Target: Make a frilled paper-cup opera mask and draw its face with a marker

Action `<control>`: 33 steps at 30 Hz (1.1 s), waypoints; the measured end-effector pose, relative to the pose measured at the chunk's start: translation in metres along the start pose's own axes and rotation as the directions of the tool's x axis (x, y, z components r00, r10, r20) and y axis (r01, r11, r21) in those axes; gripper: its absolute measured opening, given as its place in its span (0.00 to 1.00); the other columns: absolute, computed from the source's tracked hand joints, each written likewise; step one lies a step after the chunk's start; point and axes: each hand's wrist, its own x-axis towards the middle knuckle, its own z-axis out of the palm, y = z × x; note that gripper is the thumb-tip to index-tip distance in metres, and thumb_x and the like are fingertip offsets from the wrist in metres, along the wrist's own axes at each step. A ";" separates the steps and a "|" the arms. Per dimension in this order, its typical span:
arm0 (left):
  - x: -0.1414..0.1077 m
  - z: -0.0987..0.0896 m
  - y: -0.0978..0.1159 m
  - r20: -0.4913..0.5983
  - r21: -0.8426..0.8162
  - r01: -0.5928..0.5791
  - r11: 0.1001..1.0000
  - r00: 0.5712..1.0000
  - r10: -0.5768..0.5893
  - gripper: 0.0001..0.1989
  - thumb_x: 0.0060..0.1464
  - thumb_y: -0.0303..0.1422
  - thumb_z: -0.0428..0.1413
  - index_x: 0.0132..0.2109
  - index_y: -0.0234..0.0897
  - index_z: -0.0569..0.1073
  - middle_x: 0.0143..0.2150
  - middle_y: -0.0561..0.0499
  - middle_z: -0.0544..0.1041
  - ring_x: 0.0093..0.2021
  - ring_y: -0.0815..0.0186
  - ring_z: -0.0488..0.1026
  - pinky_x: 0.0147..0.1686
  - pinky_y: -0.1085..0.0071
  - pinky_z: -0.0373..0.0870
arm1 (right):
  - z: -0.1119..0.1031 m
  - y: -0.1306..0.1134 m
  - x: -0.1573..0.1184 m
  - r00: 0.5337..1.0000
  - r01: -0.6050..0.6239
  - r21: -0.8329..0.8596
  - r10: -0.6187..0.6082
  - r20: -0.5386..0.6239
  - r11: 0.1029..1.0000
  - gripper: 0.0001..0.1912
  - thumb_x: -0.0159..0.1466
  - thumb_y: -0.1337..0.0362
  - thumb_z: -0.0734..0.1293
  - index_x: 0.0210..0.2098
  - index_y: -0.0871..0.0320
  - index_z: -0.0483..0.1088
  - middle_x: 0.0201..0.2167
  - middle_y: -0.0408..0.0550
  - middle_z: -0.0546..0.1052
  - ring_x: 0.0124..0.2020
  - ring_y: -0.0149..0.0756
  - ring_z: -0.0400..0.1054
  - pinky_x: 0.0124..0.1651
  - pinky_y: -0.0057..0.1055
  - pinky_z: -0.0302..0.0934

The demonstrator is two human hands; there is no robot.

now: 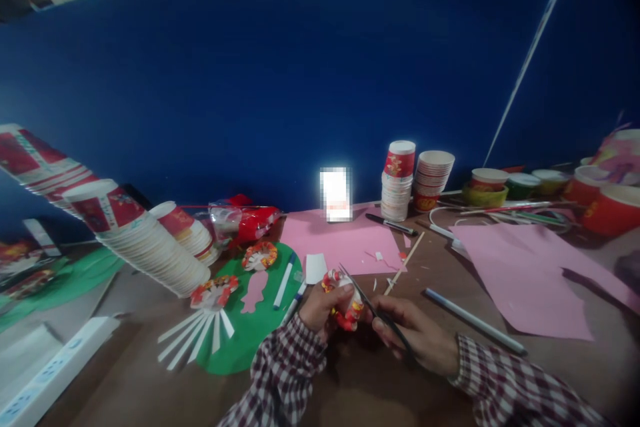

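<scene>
My left hand (319, 310) is closed on a cut paper cup (354, 310), white inside with a curled red and yellow rim. In my right hand (423, 333) is a pair of scissors (395, 328); the blades point up and left across the cup piece. Left of my hands, a green paper disc (227, 353) bears a pink paper cutout (255, 291) and a cup flower (259, 256) with a red curled edge. Another cut cup (215, 292), with long white strips fanned out, overlaps the disc's left edge. Markers (284, 281) lie close to my left hand.
Stacked paper cups (150, 247) lean at left, near a white power strip (60, 370). More cup stacks (398, 180) stand at the back. Pink sheets (525, 273) lie right and behind, with a silvery-blue rod (475, 321) at right. A bright phone screen (336, 195) stands against the blue wall.
</scene>
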 end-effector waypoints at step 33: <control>0.000 -0.001 -0.002 -0.049 0.007 0.054 0.999 0.997 -0.053 0.14 0.41 0.37 0.60 0.27 0.28 0.69 0.18 0.48 0.71 0.16 0.70 0.66 0.14 0.76 0.65 | 0.001 0.000 0.000 1.000 -0.008 -0.036 0.007 -0.025 0.999 0.14 0.58 0.53 0.63 0.31 0.59 0.60 0.20 0.36 0.61 0.17 0.20 0.53 0.18 0.18 0.48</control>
